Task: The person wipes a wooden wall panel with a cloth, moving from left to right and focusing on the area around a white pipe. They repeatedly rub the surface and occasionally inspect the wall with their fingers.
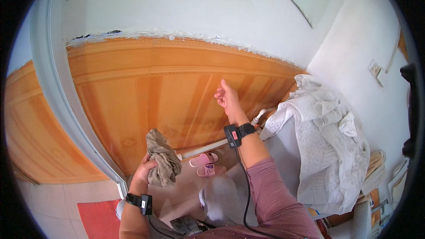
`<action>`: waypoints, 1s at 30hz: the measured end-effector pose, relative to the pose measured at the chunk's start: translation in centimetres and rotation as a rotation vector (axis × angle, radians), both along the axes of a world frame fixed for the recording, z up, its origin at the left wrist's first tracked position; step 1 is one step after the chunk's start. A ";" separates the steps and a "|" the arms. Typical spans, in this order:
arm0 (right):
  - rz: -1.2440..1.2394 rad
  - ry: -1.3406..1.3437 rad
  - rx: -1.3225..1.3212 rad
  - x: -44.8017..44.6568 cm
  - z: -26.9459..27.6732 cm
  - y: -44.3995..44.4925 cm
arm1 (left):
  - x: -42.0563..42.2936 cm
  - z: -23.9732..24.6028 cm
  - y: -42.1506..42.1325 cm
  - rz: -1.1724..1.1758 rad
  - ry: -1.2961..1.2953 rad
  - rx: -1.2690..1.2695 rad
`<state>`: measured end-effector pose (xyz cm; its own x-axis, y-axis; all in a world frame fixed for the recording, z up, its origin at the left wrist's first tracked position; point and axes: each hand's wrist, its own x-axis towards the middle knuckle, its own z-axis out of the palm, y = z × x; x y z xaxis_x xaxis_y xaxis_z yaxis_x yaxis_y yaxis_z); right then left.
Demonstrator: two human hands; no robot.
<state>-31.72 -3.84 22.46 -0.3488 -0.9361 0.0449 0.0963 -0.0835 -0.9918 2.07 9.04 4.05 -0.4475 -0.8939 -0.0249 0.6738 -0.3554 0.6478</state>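
My left hand (144,170) grips a crumpled grey-brown cloth (163,159), which hangs over the fingers at the lower left of centre. My right hand (227,97) is raised in front of the wood-patterned wall panel (176,103); its thumb points up and its fingers are loosely curled, with nothing seen in them. Whether it touches the panel I cannot tell. Both wrists wear black straps with small cabled devices.
White lace-like fabric (327,146) is draped over a grey object at the right. Pink slippers (204,160) lie on the floor beside a white pipe (207,148). A metal door frame (63,89) and a red mat (99,219) are at the left.
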 end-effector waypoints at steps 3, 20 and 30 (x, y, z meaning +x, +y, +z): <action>-0.032 -0.002 0.139 0.4 1.0 0.0 | -0.2 -0.2 -0.1 0.006 -0.027 0.023; 0.002 -0.115 0.062 0.5 0.4 0.2 | -0.9 0.2 0.2 -0.031 -0.049 0.045; 0.362 0.233 0.013 6.3 -10.8 6.8 | -0.5 -0.3 0.0 -0.033 -0.073 0.037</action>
